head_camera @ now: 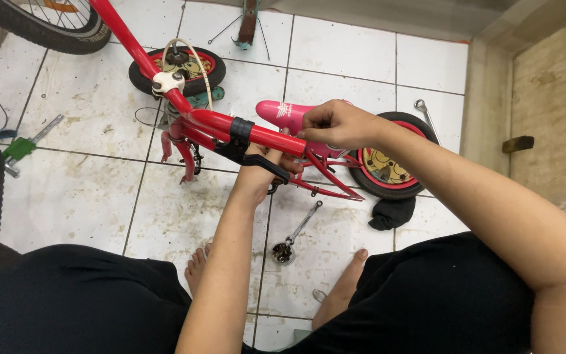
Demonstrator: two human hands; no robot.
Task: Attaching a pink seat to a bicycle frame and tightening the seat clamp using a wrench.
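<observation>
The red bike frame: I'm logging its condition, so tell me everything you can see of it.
The red bike frame is a small child's, glossy painted metal tube, lying across the tiled floor. A black strap wraps its main tube. The left hand supports it from below; the right hand pinches at the pink saddle.

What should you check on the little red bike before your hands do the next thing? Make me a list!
1. Left hand gripping under the red frame tube: ok.
2. Right hand touching the tube beside the pink saddle: ok.
3. Black clamp sitting on the tube: ok; tightness cannot tell.
4. Socket wrench on the tiled floor near the bare feet: ok.
5. Spanner lying behind the rear wheel: ok.
6. Bike steady: cannot tell.
</observation>
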